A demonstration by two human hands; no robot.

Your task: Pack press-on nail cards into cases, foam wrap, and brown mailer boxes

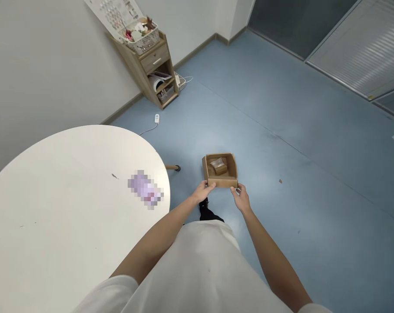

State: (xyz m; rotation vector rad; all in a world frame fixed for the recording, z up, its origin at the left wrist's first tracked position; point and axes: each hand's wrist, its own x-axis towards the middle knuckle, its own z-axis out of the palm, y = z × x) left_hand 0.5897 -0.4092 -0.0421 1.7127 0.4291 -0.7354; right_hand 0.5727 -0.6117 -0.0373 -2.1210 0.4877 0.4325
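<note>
Between my two hands is an open brown cardboard box [223,183], held above the floor in front of my body. My left hand [203,191] grips its near left corner, thumb on the near wall. At the near right corner, my right hand [241,198] has its thumb and fingers closed on the cardboard. Inside the box lies a small brown packet [219,166] with a clear, shiny part; its exact kind is too small to tell. The undersides of the box and some fingertips are hidden.
A round white table [69,208] stands at my left, with a blurred purple item [145,188] near its edge. Beyond it, a wooden cabinet [156,61] bears a white basket [146,42]. A white power socket [157,118] with a cord lies on the blue floor [249,139].
</note>
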